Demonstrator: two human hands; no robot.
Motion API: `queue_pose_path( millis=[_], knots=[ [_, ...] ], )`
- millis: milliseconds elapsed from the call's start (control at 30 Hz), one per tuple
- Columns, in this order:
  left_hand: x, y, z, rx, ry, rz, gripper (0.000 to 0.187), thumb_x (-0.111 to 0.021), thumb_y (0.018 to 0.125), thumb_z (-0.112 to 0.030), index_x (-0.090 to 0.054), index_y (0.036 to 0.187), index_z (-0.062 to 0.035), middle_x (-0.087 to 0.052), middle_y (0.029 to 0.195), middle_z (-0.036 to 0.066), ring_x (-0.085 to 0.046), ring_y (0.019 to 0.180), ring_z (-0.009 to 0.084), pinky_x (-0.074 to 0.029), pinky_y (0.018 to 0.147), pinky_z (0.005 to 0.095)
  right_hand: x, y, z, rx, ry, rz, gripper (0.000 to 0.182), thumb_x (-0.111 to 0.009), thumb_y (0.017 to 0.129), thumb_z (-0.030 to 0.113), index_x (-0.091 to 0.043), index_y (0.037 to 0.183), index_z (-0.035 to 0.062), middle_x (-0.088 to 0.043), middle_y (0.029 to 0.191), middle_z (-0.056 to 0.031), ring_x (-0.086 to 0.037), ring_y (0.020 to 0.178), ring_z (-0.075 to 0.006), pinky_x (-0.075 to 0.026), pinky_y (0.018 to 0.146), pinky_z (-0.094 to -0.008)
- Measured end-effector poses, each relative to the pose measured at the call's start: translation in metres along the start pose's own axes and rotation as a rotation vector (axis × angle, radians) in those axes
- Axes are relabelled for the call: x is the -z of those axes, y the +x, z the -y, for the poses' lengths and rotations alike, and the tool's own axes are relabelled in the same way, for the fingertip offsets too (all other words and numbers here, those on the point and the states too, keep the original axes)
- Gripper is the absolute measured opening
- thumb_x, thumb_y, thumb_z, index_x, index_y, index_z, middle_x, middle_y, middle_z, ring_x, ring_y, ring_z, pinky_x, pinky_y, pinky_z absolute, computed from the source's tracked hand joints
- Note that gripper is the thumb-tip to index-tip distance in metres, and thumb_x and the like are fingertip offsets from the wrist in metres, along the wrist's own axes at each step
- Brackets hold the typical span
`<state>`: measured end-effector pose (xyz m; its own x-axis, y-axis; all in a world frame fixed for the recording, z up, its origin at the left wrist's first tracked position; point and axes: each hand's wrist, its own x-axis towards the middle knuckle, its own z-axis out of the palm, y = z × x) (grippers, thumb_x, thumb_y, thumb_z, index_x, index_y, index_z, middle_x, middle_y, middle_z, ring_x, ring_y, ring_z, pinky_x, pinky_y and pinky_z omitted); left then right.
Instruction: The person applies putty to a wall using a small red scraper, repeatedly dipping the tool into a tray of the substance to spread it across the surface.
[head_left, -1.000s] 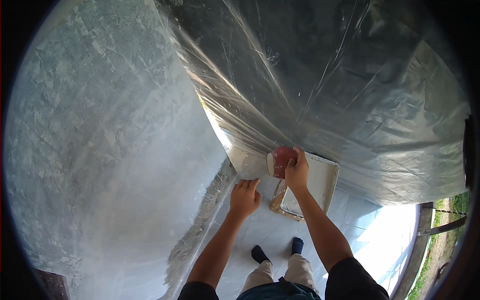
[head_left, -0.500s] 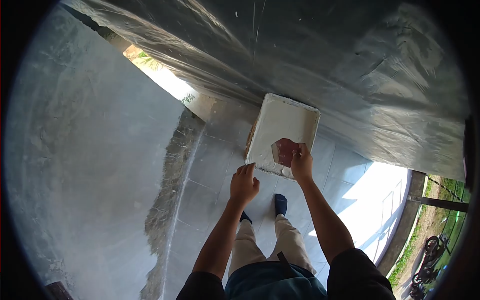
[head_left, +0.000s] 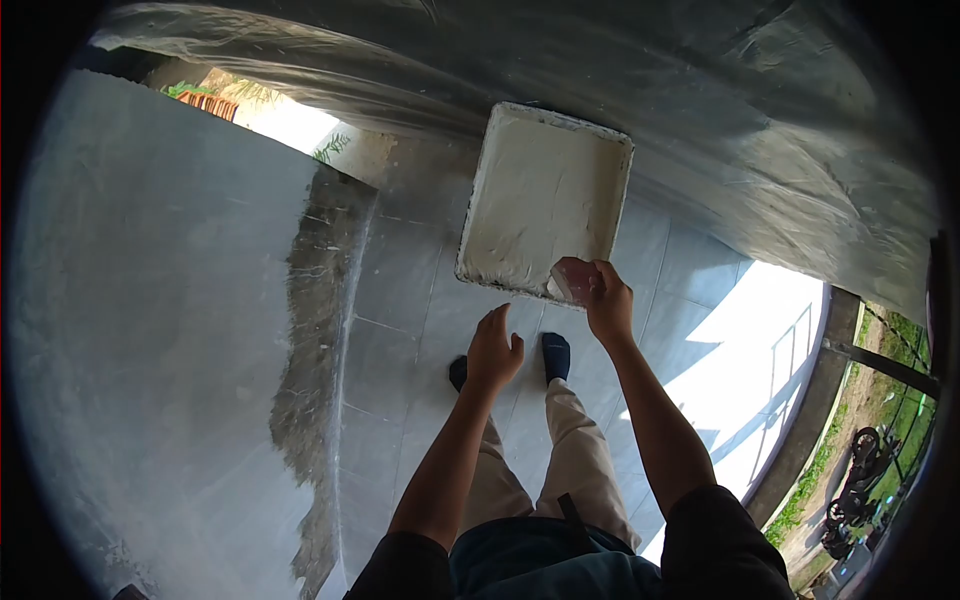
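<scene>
A shallow rectangular tray of off-white, paste-like material stands in front of me, its rim crusted and stained. My right hand grips a flat reddish-brown scraper by its right side. The scraper is over the tray's near right corner, with whitish material on its left edge. Below the near rim, apart from the tray, is my left hand. Its thumb stands away from the fingers, and it holds nothing.
Wrinkled plastic sheeting hangs beyond the tray. On the left is a smooth grey wall with a rough dark strip along its lower edge. My feet in dark socks stand on the tiled floor. A motorcycle is outside at right.
The scraper has moved toward the tray's near right corner. My left hand has come away from the near left rim. The tray sits higher in view as the camera shifted.
</scene>
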<state>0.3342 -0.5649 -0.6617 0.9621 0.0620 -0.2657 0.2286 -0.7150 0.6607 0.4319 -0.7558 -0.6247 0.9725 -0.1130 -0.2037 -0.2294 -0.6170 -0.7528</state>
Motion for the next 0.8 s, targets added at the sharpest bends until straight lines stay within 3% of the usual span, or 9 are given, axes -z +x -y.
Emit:
queue_pose_path(
  millis=[133, 200, 233, 367, 433, 500, 667, 733, 800],
  knots=[
    [-0.024, -0.003, 0.003, 0.120, -0.147, 0.053, 0.057, -0.060, 0.087, -0.010, -0.042, 0.141, 0.0006, -0.054, 0.138, 0.024, -0.052, 0.129, 0.0380, -0.044, 0.107, 0.0438, 0.000, -0.001, -0.018, 0.179, -0.035, 0.014, 0.026, -0.056, 0.092, 0.000, -0.063, 0.116, 0.0018, -0.069, 0.103, -0.0238, -0.068, 0.092, -0.0427, -0.054, 0.080, -0.0429],
    [-0.034, 0.001, 0.001, 0.360, -0.425, 0.099, 0.058, -0.058, 0.093, -0.014, -0.037, 0.145, 0.0012, -0.053, 0.140, 0.024, -0.052, 0.131, 0.0348, -0.040, 0.110, 0.0420, 0.001, -0.001, -0.024, 0.233, -0.039, 0.035, 0.027, -0.056, 0.090, -0.003, -0.063, 0.116, 0.0018, -0.069, 0.102, -0.0238, -0.067, 0.091, -0.0433, -0.054, 0.078, -0.0428],
    [-0.037, 0.004, 0.001, 0.364, -0.427, 0.103, 0.058, -0.058, 0.093, -0.014, -0.037, 0.145, 0.0012, -0.053, 0.140, 0.024, -0.052, 0.131, 0.0348, -0.040, 0.110, 0.0420, 0.002, -0.001, -0.026, 0.290, -0.041, 0.054, 0.028, -0.056, 0.089, -0.006, -0.063, 0.116, 0.0019, -0.069, 0.101, -0.0237, -0.067, 0.091, -0.0439, -0.054, 0.077, -0.0428],
    [-0.049, 0.016, 0.001, 0.608, -0.970, 0.159, 0.073, -0.058, 0.094, -0.021, -0.022, 0.154, -0.0021, -0.045, 0.149, 0.019, -0.041, 0.141, 0.0296, -0.030, 0.116, 0.0395, 0.005, 0.001, -0.028, 0.351, -0.076, 0.122, 0.031, -0.057, 0.087, -0.009, -0.062, 0.115, 0.0022, -0.068, 0.100, -0.0238, -0.066, 0.090, -0.0447, -0.054, 0.074, -0.0445],
    [-0.052, 0.018, -0.003, 0.685, -1.182, 0.153, 0.079, -0.059, 0.093, -0.022, -0.016, 0.157, -0.0036, -0.041, 0.152, 0.017, -0.037, 0.143, 0.0291, -0.027, 0.118, 0.0390, 0.010, 0.002, -0.023, 0.370, -0.101, 0.181, 0.030, -0.053, 0.084, -0.012, -0.061, 0.109, 0.0030, -0.071, 0.103, -0.0160, -0.067, 0.089, -0.0409, -0.055, 0.069, -0.0461],
    [-0.054, 0.024, -0.010, 0.731, -1.498, 0.082, 0.087, -0.060, 0.090, -0.022, -0.008, 0.159, -0.0068, -0.034, 0.155, 0.014, -0.031, 0.146, 0.0296, -0.025, 0.119, 0.0389, 0.010, 0.006, -0.026, 0.409, -0.082, 0.179, 0.031, -0.053, 0.083, -0.013, -0.061, 0.108, 0.0038, -0.071, 0.103, -0.0147, -0.067, 0.088, -0.0398, -0.055, 0.069, -0.0454],
    [-0.057, 0.034, -0.016, 0.717, -1.727, 0.011, 0.085, -0.058, 0.086, -0.020, -0.013, 0.158, -0.0087, -0.035, 0.154, 0.013, -0.033, 0.145, 0.0308, -0.025, 0.119, 0.0394, 0.009, 0.009, -0.031, 0.424, -0.045, 0.186, 0.034, -0.053, 0.082, -0.014, -0.063, 0.107, 0.0057, -0.071, 0.102, -0.0139, -0.068, 0.086, -0.0380, -0.055, 0.069, -0.0451],
    [-0.056, 0.035, -0.019, 0.702, -1.782, 0.019, 0.084, -0.058, 0.085, -0.019, -0.015, 0.157, -0.0092, -0.035, 0.153, 0.013, -0.033, 0.145, 0.0305, -0.025, 0.119, 0.0393, 0.011, 0.010, -0.031, 0.413, -0.076, 0.240, 0.034, -0.056, 0.083, -0.012, -0.061, 0.114, 0.0025, -0.068, 0.098, -0.0233, -0.066, 0.091, -0.0429, -0.054, 0.070, -0.0458],
    [-0.058, 0.034, -0.023, 0.772, -1.824, -0.075, 0.078, -0.057, 0.084, -0.018, -0.023, 0.154, -0.0087, -0.037, 0.152, 0.013, -0.032, 0.146, 0.0296, -0.024, 0.119, 0.0392, 0.010, 0.011, -0.033, 0.414, -0.076, 0.246, 0.035, -0.057, 0.082, -0.013, -0.061, 0.114, 0.0024, -0.067, 0.098, -0.0235, -0.066, 0.091, -0.0429, -0.054, 0.070, -0.0458]
  ],
)
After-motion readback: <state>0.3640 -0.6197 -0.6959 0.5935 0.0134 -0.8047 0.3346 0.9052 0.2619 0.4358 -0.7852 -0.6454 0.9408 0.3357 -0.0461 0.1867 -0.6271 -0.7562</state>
